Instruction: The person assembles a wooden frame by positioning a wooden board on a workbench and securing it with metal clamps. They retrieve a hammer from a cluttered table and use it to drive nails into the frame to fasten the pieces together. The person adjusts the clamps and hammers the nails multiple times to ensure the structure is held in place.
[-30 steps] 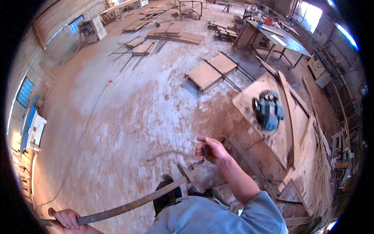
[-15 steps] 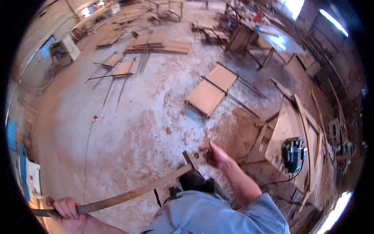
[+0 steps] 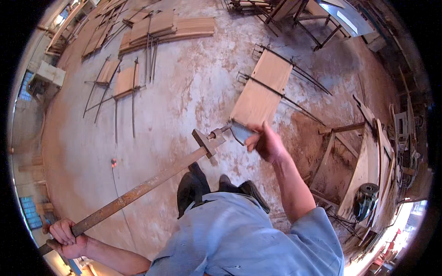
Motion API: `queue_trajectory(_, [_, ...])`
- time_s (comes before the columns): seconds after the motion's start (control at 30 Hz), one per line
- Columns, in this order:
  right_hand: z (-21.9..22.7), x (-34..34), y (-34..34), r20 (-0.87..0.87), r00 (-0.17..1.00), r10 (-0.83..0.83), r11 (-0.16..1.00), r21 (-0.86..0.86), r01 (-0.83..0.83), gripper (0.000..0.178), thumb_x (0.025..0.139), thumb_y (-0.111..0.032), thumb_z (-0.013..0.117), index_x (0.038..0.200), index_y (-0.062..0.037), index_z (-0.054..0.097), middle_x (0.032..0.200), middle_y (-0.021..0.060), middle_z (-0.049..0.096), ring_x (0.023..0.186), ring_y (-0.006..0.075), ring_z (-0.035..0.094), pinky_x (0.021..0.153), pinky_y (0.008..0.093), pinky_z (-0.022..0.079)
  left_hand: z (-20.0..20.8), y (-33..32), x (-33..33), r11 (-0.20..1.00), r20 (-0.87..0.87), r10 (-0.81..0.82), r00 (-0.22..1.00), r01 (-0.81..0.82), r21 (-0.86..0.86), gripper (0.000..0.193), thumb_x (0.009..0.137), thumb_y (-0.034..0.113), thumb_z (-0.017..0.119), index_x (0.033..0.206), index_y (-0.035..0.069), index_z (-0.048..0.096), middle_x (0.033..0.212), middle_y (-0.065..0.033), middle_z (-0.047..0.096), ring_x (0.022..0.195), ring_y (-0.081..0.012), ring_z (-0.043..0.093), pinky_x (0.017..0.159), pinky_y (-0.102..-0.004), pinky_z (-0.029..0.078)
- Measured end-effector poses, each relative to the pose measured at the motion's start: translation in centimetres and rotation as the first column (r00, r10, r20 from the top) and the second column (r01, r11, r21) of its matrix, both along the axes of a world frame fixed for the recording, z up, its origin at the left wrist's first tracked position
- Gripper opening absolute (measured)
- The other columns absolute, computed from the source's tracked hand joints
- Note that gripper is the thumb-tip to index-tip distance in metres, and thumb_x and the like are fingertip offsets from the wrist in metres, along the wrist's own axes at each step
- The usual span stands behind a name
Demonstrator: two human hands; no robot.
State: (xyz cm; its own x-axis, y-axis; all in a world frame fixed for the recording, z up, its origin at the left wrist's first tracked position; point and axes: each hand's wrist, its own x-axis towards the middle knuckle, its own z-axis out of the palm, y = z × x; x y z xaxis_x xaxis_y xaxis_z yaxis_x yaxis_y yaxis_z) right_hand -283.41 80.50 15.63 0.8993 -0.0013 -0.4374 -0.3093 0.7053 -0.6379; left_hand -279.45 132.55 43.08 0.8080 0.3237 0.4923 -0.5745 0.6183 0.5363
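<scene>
A long rusty bar clamp (image 3: 138, 189) slants across in front of me, from lower left up to the middle. My left hand (image 3: 68, 239) is wrapped around its lower left part. At the upper end are a steel jaw block, a screw and a bent crank handle (image 3: 237, 139). Beside that handle is my right hand (image 3: 268, 143), thumb and fingers apart, not closed around it. Beyond the hand, a pale wooden panel (image 3: 260, 87) lies on the floor with bar clamps (image 3: 287, 99) across it.
More clamped panels (image 3: 125, 82) lie at far left, near stacked boards (image 3: 191, 33). To the right stands a wooden bench (image 3: 361, 184) bearing a dark power tool (image 3: 367, 202). A cord (image 3: 120, 193) with an orange-red end runs along the floor. A table (image 3: 343, 20) stands at far right.
The clamp's screw end has risen and moved away from my body, and the bar is steeper. My right hand has moved forward with it. The view has tilted further down.
</scene>
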Motion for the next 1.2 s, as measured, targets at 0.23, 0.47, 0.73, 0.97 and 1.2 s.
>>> queue_trajectory(0.23, [-3.7,21.5,1.0,-0.099,0.989,0.114,0.962,0.261,-0.084,0.06,0.092,-0.061,0.029,0.12,-0.0124,0.05,0.104,0.0257,0.063,0.087,0.0344,0.065,0.071,0.0427,0.053,-1.8,-4.3,25.1,0.978,0.013,-0.21,0.978,0.21,-0.008,0.031,0.085,0.017,0.05,0.06,0.013,0.033,0.046,0.0039,0.028,0.032,-0.0064,0.027,0.03,-0.0194,0.026])
queue_trajectory(0.47, [-3.4,40.9,-7.9,-0.087,0.995,0.039,0.94,0.34,-0.007,0.048,0.095,-0.053,0.035,0.098,-0.0124,0.06,0.093,0.0214,0.066,0.075,0.0329,0.066,0.062,0.0408,0.054,-1.3,-11.7,49.2,0.937,0.157,-0.347,0.925,0.348,0.02,0.026,0.086,0.012,0.048,0.102,-0.007,0.042,0.046,0.0028,0.031,0.03,-0.0059,0.027,0.026,-0.0188,0.028])
queue_trajectory(0.73, [-2.9,63.1,-22.6,-0.056,0.982,-0.179,0.937,0.295,0.188,0.03,0.095,-0.03,0.048,0.105,-0.0027,0.056,0.091,0.0143,0.066,0.074,0.0242,0.065,0.06,0.0399,0.054,-0.9,-25.6,71.7,0.805,0.17,-0.585,0.793,0.593,0.006,0.022,0.086,0.009,0.047,0.1,-0.008,0.045,0.046,0.0019,0.03,0.03,-0.0062,0.029,0.024,-0.0191,0.031])
queue_trajectory(0.97, [6.1,76.8,-35.7,-0.026,0.998,-0.062,0.977,-0.204,0.056,0.041,0.096,-0.03,0.044,0.119,0.0026,0.05,0.078,0.0203,0.065,0.054,0.0247,0.062,0.052,0.0367,0.052,-1.3,-34.8,88.7,0.883,0.082,-0.468,0.88,0.469,0.006,0.028,0.091,0.016,0.049,0.103,-0.009,0.046,0.047,0.0006,0.028,0.034,-0.0071,0.026,0.027,-0.022,0.028])
queue_trajectory(1.2, [2.2,92.0,-39.7,-0.205,0.977,-0.051,0.988,0.131,0.079,0.058,0.094,-0.057,0.032,0.125,-0.0099,0.048,0.098,0.0247,0.063,0.075,0.0334,0.065,0.056,0.0428,0.055,-2.7,-45.2,106.2,0.851,0.178,-0.513,0.84,0.525,-0.025,0.032,0.091,0.016,0.048,0.108,-0.011,0.045,0.045,0.0008,0.03,0.03,-0.0073,0.026,0.025,-0.0227,0.027])
